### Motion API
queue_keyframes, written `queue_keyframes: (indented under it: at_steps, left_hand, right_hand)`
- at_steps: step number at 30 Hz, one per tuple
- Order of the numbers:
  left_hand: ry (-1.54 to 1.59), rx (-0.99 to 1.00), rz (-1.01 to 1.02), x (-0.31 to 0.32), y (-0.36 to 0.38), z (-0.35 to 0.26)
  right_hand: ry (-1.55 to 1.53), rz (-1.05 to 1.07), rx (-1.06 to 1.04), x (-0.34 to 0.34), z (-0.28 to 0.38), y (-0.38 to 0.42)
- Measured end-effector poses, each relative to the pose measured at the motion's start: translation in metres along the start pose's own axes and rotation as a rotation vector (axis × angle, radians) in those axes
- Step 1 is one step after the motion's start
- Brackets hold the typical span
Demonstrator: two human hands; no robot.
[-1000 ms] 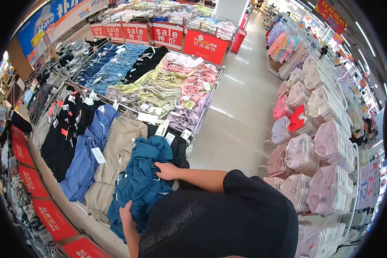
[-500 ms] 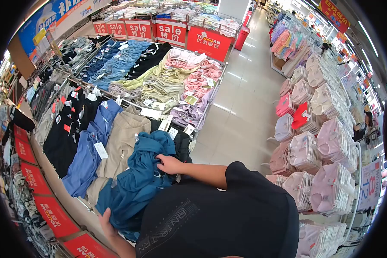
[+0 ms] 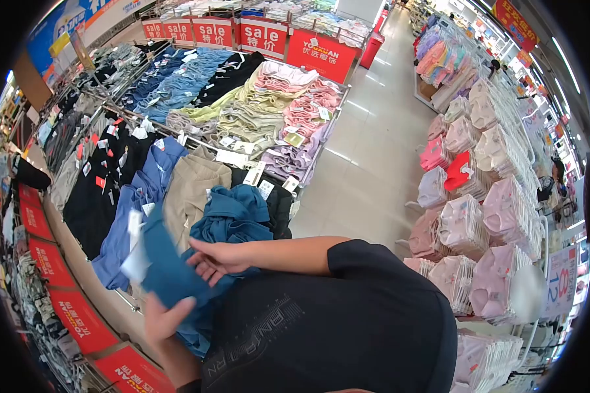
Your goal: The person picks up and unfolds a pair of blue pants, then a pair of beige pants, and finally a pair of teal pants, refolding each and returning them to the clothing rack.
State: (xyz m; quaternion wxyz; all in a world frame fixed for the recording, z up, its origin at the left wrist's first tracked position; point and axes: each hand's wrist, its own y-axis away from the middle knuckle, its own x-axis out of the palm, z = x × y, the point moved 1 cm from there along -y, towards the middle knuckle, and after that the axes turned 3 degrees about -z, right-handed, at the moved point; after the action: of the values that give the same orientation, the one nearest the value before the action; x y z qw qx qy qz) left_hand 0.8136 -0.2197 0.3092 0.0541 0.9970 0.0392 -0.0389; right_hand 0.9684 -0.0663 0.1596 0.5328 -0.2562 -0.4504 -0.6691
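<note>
A teal garment (image 3: 170,262) of soft cloth is lifted in front of my body, its upper part raised as a flat panel and blurred by motion. My left hand (image 3: 167,318) grips its lower edge, thumb on the near side. Beside the panel, my right hand (image 3: 219,257) has its fingers spread, fingertips overlapping the cloth. White tags (image 3: 136,252) show smeared along the panel's left side. More bunched teal cloth (image 3: 233,213) lies behind my right hand, on the display. Beige trousers (image 3: 193,183) and blue clothing (image 3: 141,196) lie alongside it.
Rows of folded clothes (image 3: 262,114) fill the display ahead, with red sale signs (image 3: 262,36) behind. A tiled aisle (image 3: 360,164) runs along the right. Beyond it hang racks of pink and white underwear (image 3: 465,223). Red signs (image 3: 82,324) line the left edge.
My left hand has raised part of the teal garment, which was lying bunched on the display. My right hand has come off the pile and moved left and closer, its fingers now spread.
</note>
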Motion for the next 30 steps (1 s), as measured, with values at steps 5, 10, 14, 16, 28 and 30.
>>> queue_keyframes:
  at_steps: [5,10,14,16,28,30]
  left_hand:
    - [-0.171,-0.071,0.124,0.051,-0.033,0.031]
    - [-0.435,-0.091,-0.026,0.037,-0.029,0.058]
    - [-0.511,-0.208,-0.095,0.018,-0.017,0.097]
    - [-0.565,-0.359,-0.01,0.006,-0.012,0.112]
    - [-0.682,-0.364,-0.391,-0.007,0.02,0.245]
    - [-0.729,-0.414,-0.339,0.012,0.023,0.259]
  right_hand:
    - [-0.11,0.038,-0.305,-0.003,0.033,0.014]
    - [-0.032,-0.147,-0.527,-0.014,0.06,0.049]
    - [-0.132,-0.198,-0.604,-0.04,0.083,0.068]
    - [-0.215,-0.217,-0.686,-0.047,0.106,0.076]
    - [0.165,-0.081,-1.074,0.028,0.353,0.026]
    - [0.089,-0.044,-1.053,0.121,0.347,0.009]
